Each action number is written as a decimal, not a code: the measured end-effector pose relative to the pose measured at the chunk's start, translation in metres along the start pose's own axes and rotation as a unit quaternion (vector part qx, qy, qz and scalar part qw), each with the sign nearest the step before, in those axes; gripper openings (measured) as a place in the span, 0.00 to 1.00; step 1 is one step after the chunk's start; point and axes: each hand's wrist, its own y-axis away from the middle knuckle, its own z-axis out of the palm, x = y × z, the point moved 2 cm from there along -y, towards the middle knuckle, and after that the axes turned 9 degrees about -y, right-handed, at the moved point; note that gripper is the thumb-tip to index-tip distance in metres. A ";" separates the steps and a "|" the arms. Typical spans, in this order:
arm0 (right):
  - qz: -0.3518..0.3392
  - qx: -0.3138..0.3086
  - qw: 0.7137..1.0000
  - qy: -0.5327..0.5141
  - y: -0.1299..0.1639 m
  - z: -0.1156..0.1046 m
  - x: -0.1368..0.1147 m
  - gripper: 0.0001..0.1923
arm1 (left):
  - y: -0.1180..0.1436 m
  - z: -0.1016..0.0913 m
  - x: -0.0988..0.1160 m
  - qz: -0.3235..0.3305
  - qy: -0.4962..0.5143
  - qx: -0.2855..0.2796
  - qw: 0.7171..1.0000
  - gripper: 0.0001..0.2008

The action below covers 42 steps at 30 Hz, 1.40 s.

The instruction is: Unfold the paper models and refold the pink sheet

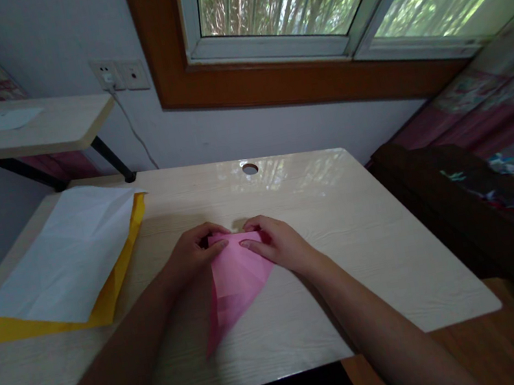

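A folded sheet of pink paper (237,273) is held by its far edge over the middle of the desk, its pointed end hanging towards me and to the left. My left hand (197,250) pinches the upper left corner, thumb on the near face and fingers behind. On the upper right side, my right hand (275,242) grips the paper the same way. Crease lines run across the pink surface. The fingertips behind the paper are partly hidden.
White paper (74,249) lies over yellow paper (103,307) on the left of the desk (360,280). A raised shelf (78,127) stands at the back left. A cable (135,130) hangs from a wall socket. The desk has a round hole (250,169) near its back edge.
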 end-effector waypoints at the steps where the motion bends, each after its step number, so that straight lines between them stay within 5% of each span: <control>1: 0.001 -0.002 1.000 -0.001 0.000 0.000 -0.001 0.13 | 0.000 0.000 0.000 -0.001 0.000 0.002 1.000 0.11; 18: 0.004 0.001 1.000 0.012 -0.002 -0.001 0.004 0.03 | -0.002 0.000 0.000 -0.001 -0.023 0.015 1.000 0.11; 42: 0.032 0.044 0.998 0.038 -0.002 -0.005 0.004 0.02 | -0.004 0.003 -0.009 -0.033 0.030 0.017 0.999 0.17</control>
